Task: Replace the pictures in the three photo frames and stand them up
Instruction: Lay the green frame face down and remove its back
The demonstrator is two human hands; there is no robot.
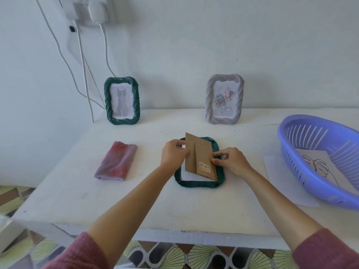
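Cardboard first, from the head view: a brown cardboard backing board (pixel 198 156) with a fold-out stand strip and a barcode sticker sits tilted over a dark green ribbed photo frame (pixel 198 184) that lies face down at the middle of the white worktop (pixel 136 200). The board's near right corner is down inside the frame while its far end stands raised and skewed. The left hand (pixel 173 154) pinches the board's left edge with curled fingers, and the right hand (pixel 231 162) pinches its right edge just above the frame's rim. White shows in the frame's opening below the board; whether that is a new picture cannot be told. At the worktop's far edge a green ribbed frame (pixel 136 100) with a cat drawing and a grey ribbed frame (pixel 208 100) with a rose drawing stand upright. So this looks like the third frame, at the backing step. The next move calls for squaring the board to the opening, pressing it flat and securing it. A folded pink-purple cloth (pixel 116 161) lies towards the left edge. At the right edge, a blue slatted plastic basket (pixel 291 162) holds a leaf line drawing (pixel 314 166).
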